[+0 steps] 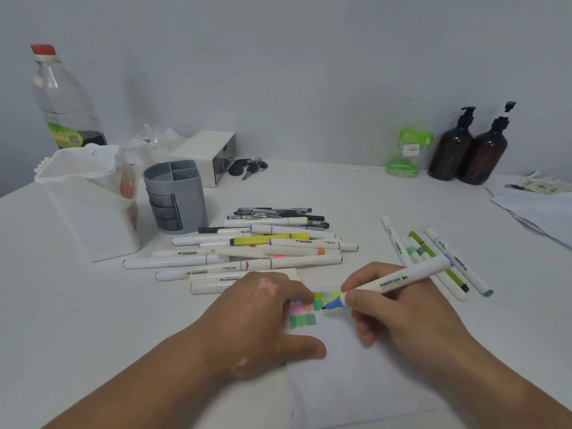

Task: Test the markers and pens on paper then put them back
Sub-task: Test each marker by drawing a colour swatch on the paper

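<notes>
My right hand (pixel 399 314) grips a white marker with a blue tip (pixel 393 283), and the tip touches the sheet of paper (pixel 349 376) beside green, yellow and pink swatches (pixel 305 314). My left hand (pixel 263 317) rests flat on the paper's left edge, fingers spread, holding nothing. A heap of white markers and black pens (pixel 257 246) lies behind my left hand. A smaller group of markers, several green-capped (pixel 433 258), lies behind my right hand. The grey divided pen holder (pixel 175 196) stands empty at the left.
A white tilted container (pixel 89 199) stands left of the holder, a clear bottle with a red cap (pixel 62 100) behind it. A white box (pixel 207 153), keys (pixel 247 168), a green jar (pixel 405 153), two brown pump bottles (pixel 470 147) and loose papers (pixel 538 205) line the back and right.
</notes>
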Demonstrator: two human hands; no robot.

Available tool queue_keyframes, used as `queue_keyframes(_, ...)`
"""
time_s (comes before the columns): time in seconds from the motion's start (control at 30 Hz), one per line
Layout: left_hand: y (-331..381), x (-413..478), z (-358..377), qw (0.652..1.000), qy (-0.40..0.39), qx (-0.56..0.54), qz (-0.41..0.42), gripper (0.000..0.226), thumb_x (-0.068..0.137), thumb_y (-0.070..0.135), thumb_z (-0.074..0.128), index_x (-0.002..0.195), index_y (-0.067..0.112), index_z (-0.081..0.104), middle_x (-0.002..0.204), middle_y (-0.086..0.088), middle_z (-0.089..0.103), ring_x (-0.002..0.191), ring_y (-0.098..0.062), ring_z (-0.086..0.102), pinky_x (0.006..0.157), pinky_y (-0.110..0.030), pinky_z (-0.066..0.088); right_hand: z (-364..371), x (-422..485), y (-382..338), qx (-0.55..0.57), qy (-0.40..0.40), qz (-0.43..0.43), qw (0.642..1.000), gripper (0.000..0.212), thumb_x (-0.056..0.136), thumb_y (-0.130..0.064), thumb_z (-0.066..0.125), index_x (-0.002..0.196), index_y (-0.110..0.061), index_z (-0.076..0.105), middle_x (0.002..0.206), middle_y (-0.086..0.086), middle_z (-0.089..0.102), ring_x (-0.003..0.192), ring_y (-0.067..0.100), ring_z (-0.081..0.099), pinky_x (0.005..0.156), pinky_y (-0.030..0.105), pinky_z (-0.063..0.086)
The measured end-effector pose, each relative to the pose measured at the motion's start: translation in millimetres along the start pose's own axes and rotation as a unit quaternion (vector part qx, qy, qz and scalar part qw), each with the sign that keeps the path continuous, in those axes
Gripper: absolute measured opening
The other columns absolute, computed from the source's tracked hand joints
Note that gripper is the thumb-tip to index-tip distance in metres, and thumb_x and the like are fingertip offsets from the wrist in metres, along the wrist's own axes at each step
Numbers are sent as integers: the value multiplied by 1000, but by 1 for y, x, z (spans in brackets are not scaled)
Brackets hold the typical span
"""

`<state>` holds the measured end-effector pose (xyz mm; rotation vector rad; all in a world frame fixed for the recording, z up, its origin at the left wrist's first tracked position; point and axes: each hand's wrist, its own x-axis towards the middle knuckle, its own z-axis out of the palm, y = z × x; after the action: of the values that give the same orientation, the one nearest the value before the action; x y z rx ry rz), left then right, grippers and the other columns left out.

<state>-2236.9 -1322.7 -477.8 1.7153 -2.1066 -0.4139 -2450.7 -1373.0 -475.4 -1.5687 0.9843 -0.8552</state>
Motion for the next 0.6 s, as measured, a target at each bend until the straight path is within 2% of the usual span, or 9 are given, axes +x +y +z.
queue_keyframes(0.13, -2, 1, 2, 1000, -5, 14, -1, 67, 65, 76, 72, 122, 41, 64, 81, 21, 51, 74, 4, 47, 65, -21, 37, 9, 1, -1, -23, -6, 7, 1000, 3, 79, -16, 74, 81, -18, 76, 60, 9, 67, 52, 19, 62, 50, 24, 51)
queue_keyframes(0.2, -2, 1, 2, 1000, -6, 19, -2, 68, 65, 77, 71, 123, 43, 63, 82, 21, 51, 75, 6, 47, 64, -19, 36, 9, 0, 3, -58, 7, 11, 998, 12, 85, -8, 73, 82, -20, 75, 60, 10, 67, 52, 19, 61, 51, 26, 52)
queue_keyframes(0.3, -3, 1, 2, 1000, -5, 19, 0, 70, 64, 78, 70, 124, 44, 62, 80, 22, 50, 73, 7, 46, 61, -15, 33, 9, 1, 6, -99, 24, 16, 995, 14, 85, -10, 72, 82, -23, 75, 58, 5, 67, 47, 15, 58, 47, 24, 48)
queue_keyframes(0.43, -5, 1, 2, 1000, -3, 16, -2, 71, 63, 78, 71, 124, 44, 63, 77, 25, 48, 72, 9, 46, 60, -13, 31, 9, 1, 6, -101, 17, 25, 994, 14, 85, -11, 73, 81, -25, 76, 61, 5, 69, 50, 14, 62, 48, 23, 51)
queue_keyframes(0.6, -6, 1, 4, 1000, -12, 19, -2, 70, 64, 78, 70, 125, 44, 63, 81, 22, 50, 74, 6, 47, 64, -18, 37, 9, 1, 4, -122, 2, 29, 992, 13, 85, -13, 73, 82, -25, 76, 60, 7, 69, 51, 14, 61, 49, 23, 52)
